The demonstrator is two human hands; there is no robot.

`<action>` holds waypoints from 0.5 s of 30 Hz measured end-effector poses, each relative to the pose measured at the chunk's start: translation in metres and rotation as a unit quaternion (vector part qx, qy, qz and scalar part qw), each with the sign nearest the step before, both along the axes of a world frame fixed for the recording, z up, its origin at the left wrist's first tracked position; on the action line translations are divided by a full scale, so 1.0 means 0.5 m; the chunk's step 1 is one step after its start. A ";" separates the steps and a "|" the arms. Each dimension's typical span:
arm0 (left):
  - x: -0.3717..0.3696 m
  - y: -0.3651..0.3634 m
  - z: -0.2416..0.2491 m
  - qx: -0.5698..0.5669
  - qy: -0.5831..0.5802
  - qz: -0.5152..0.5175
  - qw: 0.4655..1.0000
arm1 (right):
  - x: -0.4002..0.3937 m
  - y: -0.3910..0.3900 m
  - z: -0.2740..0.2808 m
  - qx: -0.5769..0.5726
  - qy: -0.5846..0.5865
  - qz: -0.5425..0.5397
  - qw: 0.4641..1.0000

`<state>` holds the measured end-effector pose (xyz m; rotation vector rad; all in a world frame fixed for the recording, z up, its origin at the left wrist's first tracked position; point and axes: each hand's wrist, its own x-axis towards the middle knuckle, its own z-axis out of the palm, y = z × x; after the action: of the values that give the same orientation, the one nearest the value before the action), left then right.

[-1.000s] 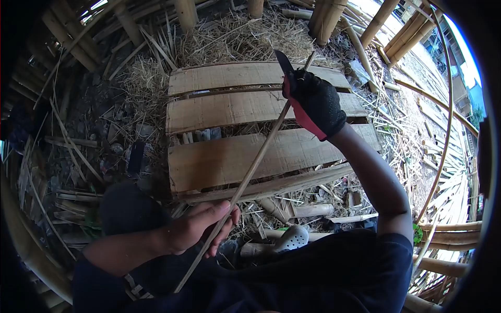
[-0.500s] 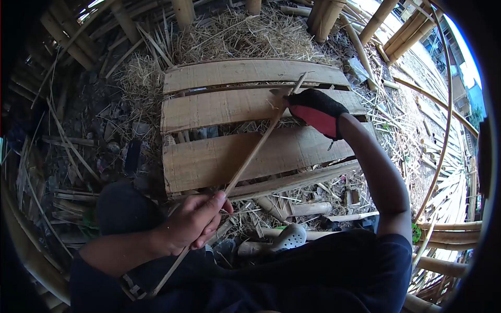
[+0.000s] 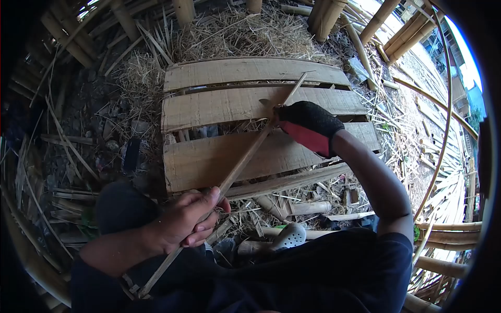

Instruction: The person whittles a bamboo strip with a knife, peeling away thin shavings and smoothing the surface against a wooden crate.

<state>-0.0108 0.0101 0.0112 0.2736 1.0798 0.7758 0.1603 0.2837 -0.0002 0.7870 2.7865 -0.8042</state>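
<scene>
A long, thin bamboo strip (image 3: 244,160) runs slantwise from my lap up over a low wooden slatted bench (image 3: 209,108). My bare left hand (image 3: 189,221) is wrapped round its lower part, near the bench's front edge. My right hand (image 3: 309,127), in a black and red glove, is closed at the strip's upper part, above the middle slats. A small knife blade (image 3: 265,102) juts out to the left of the strip beside the gloved fingers. The knife's handle is hidden in the glove.
Dry shavings (image 3: 245,39) are heaped behind the bench. Upright bamboo posts (image 3: 327,20) stand at the back. Cut bamboo pieces (image 3: 309,208) lie in front of the bench, near a grey clog (image 3: 292,236). A long curved bamboo strip (image 3: 448,115) rises on the right.
My right hand has slid down along the strip, toward me and to the left, with the knife. My left hand has barely shifted, still gripping the strip.
</scene>
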 end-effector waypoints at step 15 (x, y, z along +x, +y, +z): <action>0.002 -0.004 0.008 -0.003 0.016 -0.002 1.000 | 0.002 -0.118 0.007 0.025 0.061 0.070 0.995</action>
<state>-0.0096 0.0081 0.0150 0.2835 1.1105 0.7667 0.1611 0.2247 0.0033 0.5594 2.9399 -0.7870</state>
